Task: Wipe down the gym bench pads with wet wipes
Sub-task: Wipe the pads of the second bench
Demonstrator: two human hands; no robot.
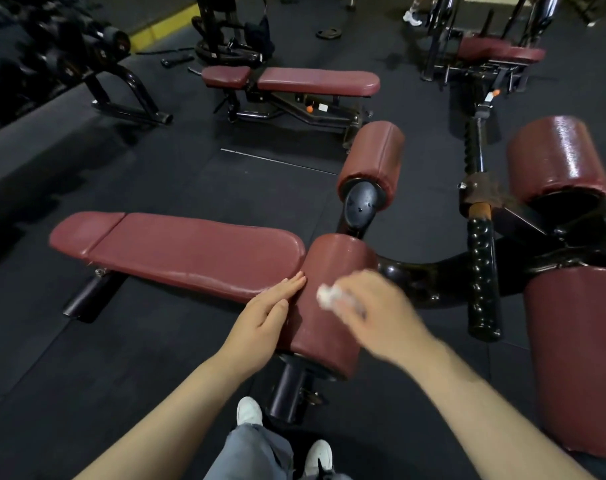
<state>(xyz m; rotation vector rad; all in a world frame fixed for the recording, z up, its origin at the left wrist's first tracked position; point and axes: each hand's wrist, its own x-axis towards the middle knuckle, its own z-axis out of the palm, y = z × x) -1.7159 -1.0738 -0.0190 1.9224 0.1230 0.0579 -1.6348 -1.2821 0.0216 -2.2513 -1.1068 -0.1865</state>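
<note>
A dark red bench (190, 251) stretches left across the black floor. At its near end sits a dark red roller pad (329, 327), lying towards me. My left hand (263, 313) lies flat with straight fingers on the roller pad's left side, where it meets the bench pad. My right hand (374, 306), blurred by motion, grips a crumpled white wet wipe (327, 296) against the top of the same roller pad. A second roller pad (372, 157) stands beyond it.
Two large red roller pads are at the right, one far (558, 157) and one near (578, 358), with a black knobbly post (481, 271) between. Another red bench (294, 81) stands farther back. A dumbbell rack (69, 46) fills the upper left. My white shoes (249, 410) are below.
</note>
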